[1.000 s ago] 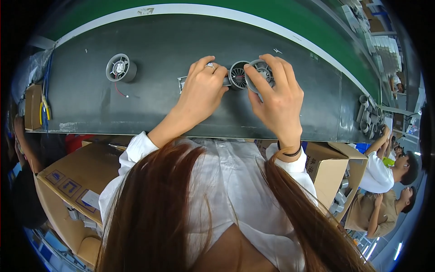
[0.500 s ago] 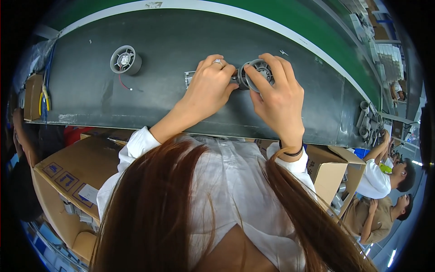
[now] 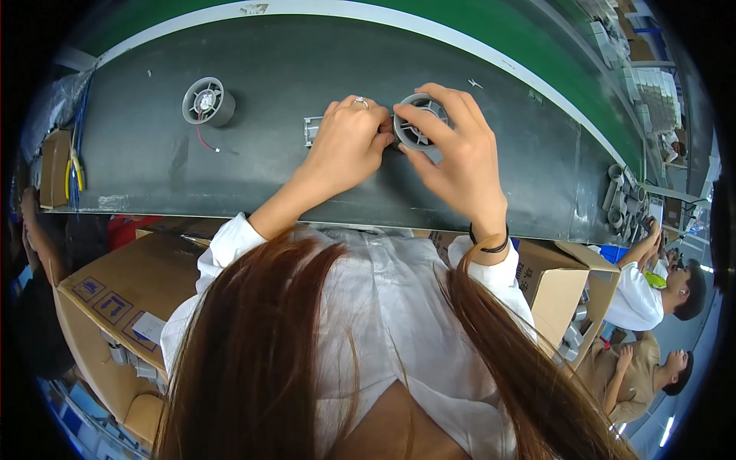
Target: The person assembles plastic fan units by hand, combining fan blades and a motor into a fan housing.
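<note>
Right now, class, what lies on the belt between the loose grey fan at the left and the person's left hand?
In the head view, between the loose grey fan and the left hand: the fan's red wire, a small grey bracket, otherwise bare dark belt.

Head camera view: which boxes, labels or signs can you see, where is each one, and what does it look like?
Cardboard box: lower left, below the belt edge; brown, open-topped.
Blue labels: on that box's flap; small blue squares.
White sticker: same flap, nearer the person; pale rectangle.
Second cardboard box: lower right, beside the right sleeve; brown, open, with dark print on its flap.
No screens visible.
</note>
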Available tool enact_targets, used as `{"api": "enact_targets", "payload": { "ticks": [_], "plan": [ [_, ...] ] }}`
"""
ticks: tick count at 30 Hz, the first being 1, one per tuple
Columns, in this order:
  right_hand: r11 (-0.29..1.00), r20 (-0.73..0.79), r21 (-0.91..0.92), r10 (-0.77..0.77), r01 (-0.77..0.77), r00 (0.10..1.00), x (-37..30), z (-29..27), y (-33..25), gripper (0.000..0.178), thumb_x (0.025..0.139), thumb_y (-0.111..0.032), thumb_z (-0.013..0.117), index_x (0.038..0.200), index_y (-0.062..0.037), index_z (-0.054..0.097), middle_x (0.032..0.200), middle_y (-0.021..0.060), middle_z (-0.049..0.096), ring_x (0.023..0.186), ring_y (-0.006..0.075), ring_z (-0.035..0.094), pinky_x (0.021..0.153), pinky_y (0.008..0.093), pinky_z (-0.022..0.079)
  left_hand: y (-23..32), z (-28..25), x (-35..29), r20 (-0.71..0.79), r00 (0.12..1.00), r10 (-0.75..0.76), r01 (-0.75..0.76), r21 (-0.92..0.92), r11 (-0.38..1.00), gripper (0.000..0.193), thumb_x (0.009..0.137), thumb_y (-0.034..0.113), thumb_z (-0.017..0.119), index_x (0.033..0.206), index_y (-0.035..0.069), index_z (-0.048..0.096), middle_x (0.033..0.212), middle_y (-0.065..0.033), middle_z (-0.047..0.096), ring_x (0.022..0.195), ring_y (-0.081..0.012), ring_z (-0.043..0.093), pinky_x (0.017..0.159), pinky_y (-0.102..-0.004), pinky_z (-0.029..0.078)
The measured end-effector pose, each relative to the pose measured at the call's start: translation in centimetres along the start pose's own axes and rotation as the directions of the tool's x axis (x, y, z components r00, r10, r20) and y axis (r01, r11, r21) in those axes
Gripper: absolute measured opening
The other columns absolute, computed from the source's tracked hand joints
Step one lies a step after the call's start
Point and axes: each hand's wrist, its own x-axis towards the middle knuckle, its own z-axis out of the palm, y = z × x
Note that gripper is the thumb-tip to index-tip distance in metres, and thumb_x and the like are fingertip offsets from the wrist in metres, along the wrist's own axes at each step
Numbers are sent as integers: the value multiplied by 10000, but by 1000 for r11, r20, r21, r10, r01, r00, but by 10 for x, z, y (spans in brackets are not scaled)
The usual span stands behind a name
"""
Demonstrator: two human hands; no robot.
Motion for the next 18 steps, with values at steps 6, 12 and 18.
{"api": "enact_targets", "payload": {
  "ticks": [6,12,18],
  "plan": [
    [981,-79,192,54,-38,995,0,6,12,456,582,-28,779,1020,-71,661,1108,111,613,955,285,595,794,343,500,8,-4,3,16,1000,-23,22,41,999,62,746,54,612,725,-3,622,769,-133,630,803,-324,581,750,-422,400],
    [917,-126,389,148,-89,981,-6,20,17,407,618,-28,776,1006,-43,653,1106,114,628,1001,232,604,836,315,487,4,-4,1,8,1000,-22,22,61,998,93,725,46,649,798,22,597,774,-111,633,793,-317,583,743,-401,395],
    [893,-169,437,196,-105,966,-14,28,18,388,639,-29,773,1006,-8,647,1133,140,605,1019,218,593,867,307,476,8,-5,1,-14,1000,-9,10,70,998,50,708,51,588,698,4,603,747,-129,619,772,-315,587,731,-406,402]
  ]
}}
